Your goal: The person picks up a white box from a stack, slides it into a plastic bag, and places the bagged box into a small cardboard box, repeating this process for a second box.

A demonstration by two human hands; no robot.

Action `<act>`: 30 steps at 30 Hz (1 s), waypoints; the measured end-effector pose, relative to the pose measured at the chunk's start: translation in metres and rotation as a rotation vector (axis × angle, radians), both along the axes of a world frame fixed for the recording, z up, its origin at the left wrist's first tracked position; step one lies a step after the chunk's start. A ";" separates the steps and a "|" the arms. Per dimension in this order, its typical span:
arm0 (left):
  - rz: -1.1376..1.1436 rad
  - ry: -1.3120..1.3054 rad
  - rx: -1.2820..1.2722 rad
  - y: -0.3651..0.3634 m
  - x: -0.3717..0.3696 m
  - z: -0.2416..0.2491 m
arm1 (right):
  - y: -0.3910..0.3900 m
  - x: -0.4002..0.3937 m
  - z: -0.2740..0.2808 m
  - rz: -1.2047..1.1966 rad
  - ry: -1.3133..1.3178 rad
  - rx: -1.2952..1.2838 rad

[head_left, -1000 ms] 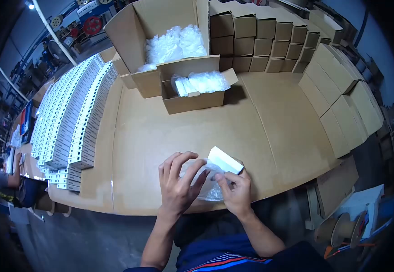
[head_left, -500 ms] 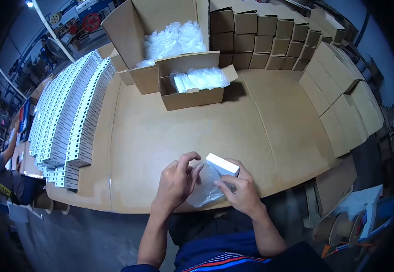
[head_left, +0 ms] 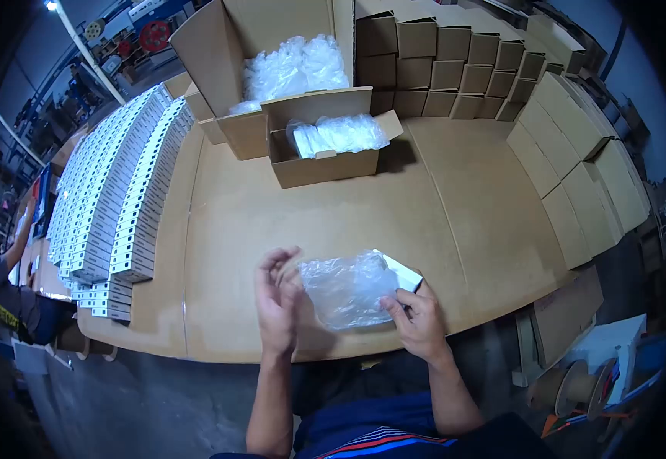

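Near the table's front edge, my right hand (head_left: 419,323) grips a small white box (head_left: 402,272) together with a clear plastic bag (head_left: 344,294). Its thumb presses on the bag's right side, and the box's exposed end sticks out above the hand. The bag spreads leftward, crinkled and overlapping part of the box. To the left of the bag, my left hand (head_left: 278,294) is raised with nothing in it, its fingers apart and a little blurred.
Long stacked rows of white boxes (head_left: 130,191) line the left side. Bubble-wrapped packs fill an open carton (head_left: 325,168) and a larger one (head_left: 210,65) behind it. Brown cartons (head_left: 448,73) are stacked at the back right, more (head_left: 578,176) at the right edge. A person (head_left: 23,287) works far left.
My left hand has moved left, off the bag, and its fingers have spread. The bag now lies flatter and higher, over part of the white box, which has shifted slightly right.
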State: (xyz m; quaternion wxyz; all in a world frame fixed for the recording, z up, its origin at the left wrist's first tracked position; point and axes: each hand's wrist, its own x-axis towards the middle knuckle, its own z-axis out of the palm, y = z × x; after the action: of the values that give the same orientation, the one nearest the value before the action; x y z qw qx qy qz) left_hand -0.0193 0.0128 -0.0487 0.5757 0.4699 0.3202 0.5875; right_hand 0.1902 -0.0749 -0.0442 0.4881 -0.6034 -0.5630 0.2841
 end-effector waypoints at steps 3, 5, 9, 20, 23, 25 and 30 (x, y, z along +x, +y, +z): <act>-0.232 0.199 -0.070 -0.021 0.005 -0.005 | 0.004 -0.006 -0.003 -0.009 0.019 0.061; -0.287 0.304 -0.128 -0.028 0.008 -0.002 | 0.006 -0.010 -0.008 -0.007 0.026 0.115; -0.169 0.334 -0.046 -0.028 0.016 -0.004 | 0.005 -0.008 0.001 0.076 0.079 0.192; -0.141 0.617 0.199 -0.037 0.007 -0.005 | 0.020 0.035 0.049 0.036 0.258 0.575; -0.163 0.633 0.202 -0.038 0.008 -0.006 | 0.031 0.038 0.064 0.279 0.161 0.570; -0.179 0.642 0.182 -0.038 0.008 -0.004 | 0.037 0.037 0.070 0.437 0.144 0.523; -0.205 0.664 0.168 -0.038 0.008 0.004 | 0.057 0.024 0.087 0.566 0.083 0.454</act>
State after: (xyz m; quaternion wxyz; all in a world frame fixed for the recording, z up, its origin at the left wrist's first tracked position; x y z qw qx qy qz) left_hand -0.0114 -0.0255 -0.0449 0.4556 0.7107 0.3915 0.3661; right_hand 0.2145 -0.0178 0.0431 0.5341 -0.2877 -0.7361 0.3002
